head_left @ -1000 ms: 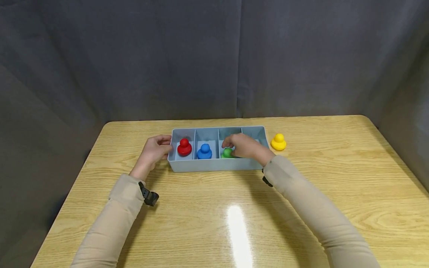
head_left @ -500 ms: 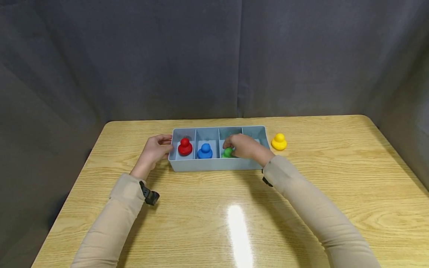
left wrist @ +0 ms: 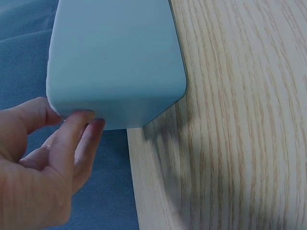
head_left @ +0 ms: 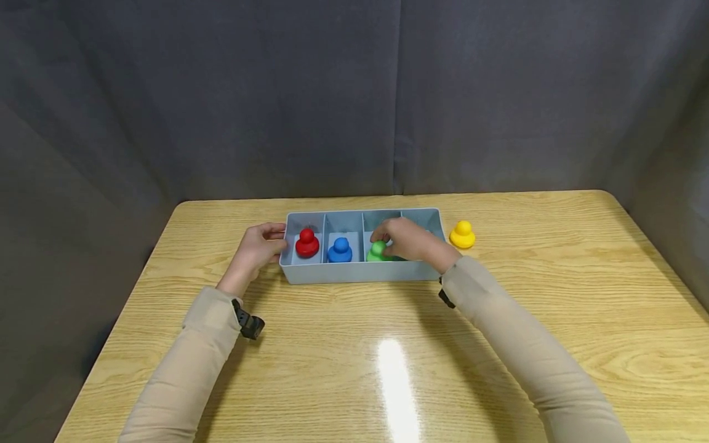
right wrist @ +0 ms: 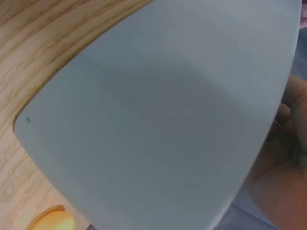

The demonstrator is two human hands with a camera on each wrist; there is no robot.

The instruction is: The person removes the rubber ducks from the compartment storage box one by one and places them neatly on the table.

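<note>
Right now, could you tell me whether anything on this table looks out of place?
Only the yellow piece: it stands on the table just outside the tray, by its right end, while the red, blue and green pieces each occupy a compartment.

Grey tray (red, blue, green pieces)
</note>
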